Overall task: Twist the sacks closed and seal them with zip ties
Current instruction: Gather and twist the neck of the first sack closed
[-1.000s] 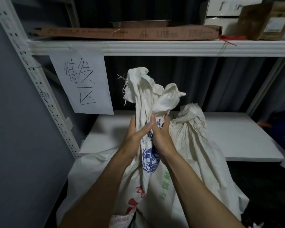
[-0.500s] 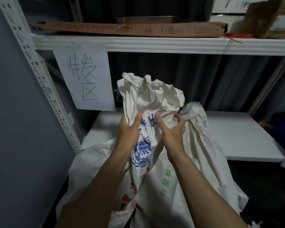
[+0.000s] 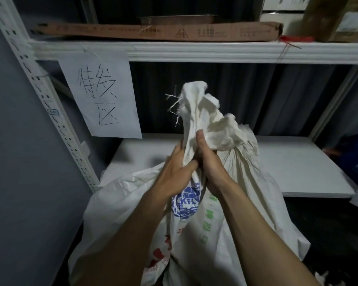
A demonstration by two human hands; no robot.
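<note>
The printed sack (image 3: 194,228) stands on the floor right in front of the person, leaning against the front edge of the lower shelf board (image 3: 298,166). Its gathered neck (image 3: 198,112) rises out of both fists.

The left hand (image 3: 175,174) comes in from 8 o'clock with its fingers curled round the neck. The right hand (image 3: 210,164) closes on it from 4 o'clock, thumb laid up along the cloth. The hands touch each other at the same height, so neither is nearer than the other.

From the fingers the loose cloth lies straight up at 12 o'clock. The neck's long axis runs from 6 to 12, nearly upright. The mouth points upward, a fold flopping over toward 2 o'clock and frayed threads sticking out toward 9.

A second sack (image 3: 248,168) sits just beside it at 3 o'clock, its own top bunched against the right wrist.

To my eye any twist must turn about that upright axis, the fists wringing against the weight below. I see no zip tie, in either hand or on the shelf. One hand would have to let go to fetch one, and the bunch looks ready to spring open if the other hand's grip slackens.
</note>
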